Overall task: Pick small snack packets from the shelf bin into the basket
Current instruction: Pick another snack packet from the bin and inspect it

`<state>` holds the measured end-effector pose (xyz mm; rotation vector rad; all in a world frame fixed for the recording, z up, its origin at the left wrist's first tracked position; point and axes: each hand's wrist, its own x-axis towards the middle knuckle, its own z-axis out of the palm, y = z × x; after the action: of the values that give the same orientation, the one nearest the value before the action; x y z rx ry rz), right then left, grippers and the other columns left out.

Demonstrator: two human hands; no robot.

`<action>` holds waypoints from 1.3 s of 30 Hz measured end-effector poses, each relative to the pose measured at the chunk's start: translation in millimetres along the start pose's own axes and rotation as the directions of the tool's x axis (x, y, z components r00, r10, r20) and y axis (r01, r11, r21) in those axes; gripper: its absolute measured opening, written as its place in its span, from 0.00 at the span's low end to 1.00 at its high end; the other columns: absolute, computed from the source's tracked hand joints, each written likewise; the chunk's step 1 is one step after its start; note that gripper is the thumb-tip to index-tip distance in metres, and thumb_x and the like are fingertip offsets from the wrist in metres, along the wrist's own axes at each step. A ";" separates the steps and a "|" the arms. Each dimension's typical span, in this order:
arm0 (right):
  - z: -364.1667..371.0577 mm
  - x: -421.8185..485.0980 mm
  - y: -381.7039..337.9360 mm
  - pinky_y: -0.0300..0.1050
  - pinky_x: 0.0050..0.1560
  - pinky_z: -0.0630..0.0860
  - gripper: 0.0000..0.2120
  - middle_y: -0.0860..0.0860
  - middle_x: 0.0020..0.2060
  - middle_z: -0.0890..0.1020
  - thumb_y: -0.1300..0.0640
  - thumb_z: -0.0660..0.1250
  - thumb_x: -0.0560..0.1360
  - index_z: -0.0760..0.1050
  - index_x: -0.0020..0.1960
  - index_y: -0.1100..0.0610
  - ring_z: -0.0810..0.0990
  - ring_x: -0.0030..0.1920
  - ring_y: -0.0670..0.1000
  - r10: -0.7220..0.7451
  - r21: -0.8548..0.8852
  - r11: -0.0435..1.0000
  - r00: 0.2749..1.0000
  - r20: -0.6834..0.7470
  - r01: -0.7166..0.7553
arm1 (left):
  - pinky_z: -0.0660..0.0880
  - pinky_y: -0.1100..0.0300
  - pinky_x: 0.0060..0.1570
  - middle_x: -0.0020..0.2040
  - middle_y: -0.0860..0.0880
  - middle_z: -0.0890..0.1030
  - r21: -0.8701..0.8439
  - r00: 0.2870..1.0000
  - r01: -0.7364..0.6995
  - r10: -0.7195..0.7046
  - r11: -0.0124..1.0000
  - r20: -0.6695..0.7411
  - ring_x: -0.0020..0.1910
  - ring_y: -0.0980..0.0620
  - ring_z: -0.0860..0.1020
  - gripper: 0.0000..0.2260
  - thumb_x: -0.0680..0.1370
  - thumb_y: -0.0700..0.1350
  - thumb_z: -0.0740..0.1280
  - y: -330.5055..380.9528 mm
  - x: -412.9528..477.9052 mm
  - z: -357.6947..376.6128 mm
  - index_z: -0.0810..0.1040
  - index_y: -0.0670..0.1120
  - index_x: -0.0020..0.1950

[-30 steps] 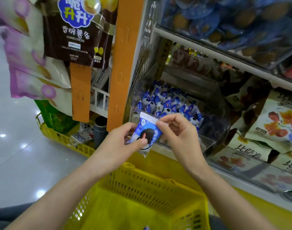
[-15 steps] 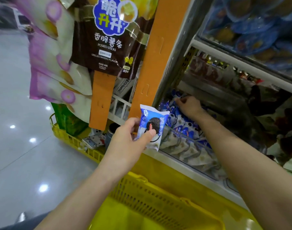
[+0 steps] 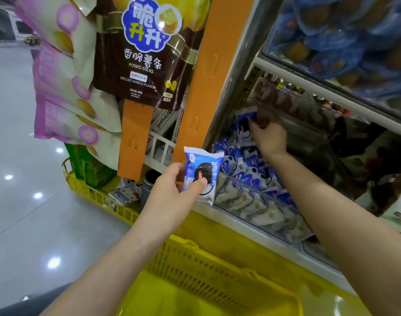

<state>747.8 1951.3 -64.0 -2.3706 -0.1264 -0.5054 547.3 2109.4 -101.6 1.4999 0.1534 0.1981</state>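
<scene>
My left hand [image 3: 172,192] holds a small blue and white snack packet [image 3: 201,174] upright in front of the shelf, above the yellow basket [image 3: 195,265]. My right hand [image 3: 269,137] reaches deep into the clear shelf bin [image 3: 251,188], which is full of the same blue and white packets. Its fingers pinch another snack packet [image 3: 245,123] lifted above the pile at the back of the bin. The basket sits below my arms at the bottom of the view.
An orange upright strip [image 3: 199,87] stands left of the bin. Hanging bags of potato sticks [image 3: 144,53] and pink chip bags [image 3: 65,87] fill the upper left. A yellow floor basket [image 3: 97,197] with goods stands at left. Shelves of other snacks lie above and right.
My right hand let go of the first packet, reached into the bin and lifted a second packet from the pile. My left hand keeps the first packet and has moved a little right.
</scene>
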 end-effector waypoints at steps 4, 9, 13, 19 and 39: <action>-39.4 -34.7 -21.3 0.38 0.36 0.69 0.09 0.46 0.31 0.76 0.53 0.64 0.76 0.73 0.37 0.51 0.74 0.32 0.41 -0.023 0.241 0.969 0.996 -0.086 0.043 | 0.78 0.54 0.52 0.52 0.51 0.81 -0.076 0.997 0.079 -0.077 0.994 0.027 0.51 0.51 0.81 0.06 0.77 0.43 0.65 -3.3 -4.2 2.4 0.74 0.54 0.50; -74.2 -103.4 -37.6 0.33 0.31 0.72 0.03 0.47 0.33 0.79 0.57 0.65 0.76 0.76 0.45 0.56 0.76 0.32 0.43 0.088 0.477 0.851 0.956 0.281 -0.219 | 0.80 0.58 0.42 0.50 0.48 0.80 -0.132 0.985 0.170 -0.166 0.977 0.037 0.43 0.52 0.82 0.02 0.79 0.44 0.63 -10.2 -10.2 8.5 0.74 0.51 0.48; -77.7 -159.2 -45.2 0.33 0.29 0.71 0.04 0.49 0.29 0.74 0.62 0.66 0.75 0.72 0.43 0.59 0.72 0.26 0.43 0.074 0.516 0.770 0.856 0.511 -0.374 | 0.79 0.54 0.37 0.49 0.47 0.83 -0.365 0.945 0.325 -0.283 0.872 0.167 0.43 0.49 0.82 0.14 0.76 0.56 0.60 -4.7 -18.8 19.0 0.77 0.49 0.51; -71.6 -188.6 -51.1 0.32 0.37 0.76 0.02 0.51 0.36 0.78 0.63 0.65 0.75 0.76 0.48 0.59 0.76 0.34 0.43 0.013 0.501 0.810 0.863 0.505 -0.305 | 0.79 0.60 0.45 0.54 0.48 0.83 -0.349 0.936 0.208 -0.082 0.914 0.343 0.52 0.52 0.82 0.19 0.70 0.51 0.68 -4.1 -37.3 21.0 0.77 0.47 0.59; -42.3 -75.8 -30.2 0.32 0.32 0.75 0.11 0.49 0.29 0.76 0.53 0.63 0.78 0.76 0.44 0.60 0.76 0.28 0.41 0.170 0.374 0.898 0.966 0.195 -0.234 | 0.78 0.58 0.44 0.37 0.52 0.81 -0.310 0.983 0.179 -0.182 0.934 0.020 0.37 0.55 0.80 0.05 0.77 0.38 0.64 15.7 -12.3 2.1 0.74 0.48 0.43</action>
<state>657.7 1949.7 -46.1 -1.9934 -0.0452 -0.1689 535.3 2105.5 -86.1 1.1634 0.2541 0.0760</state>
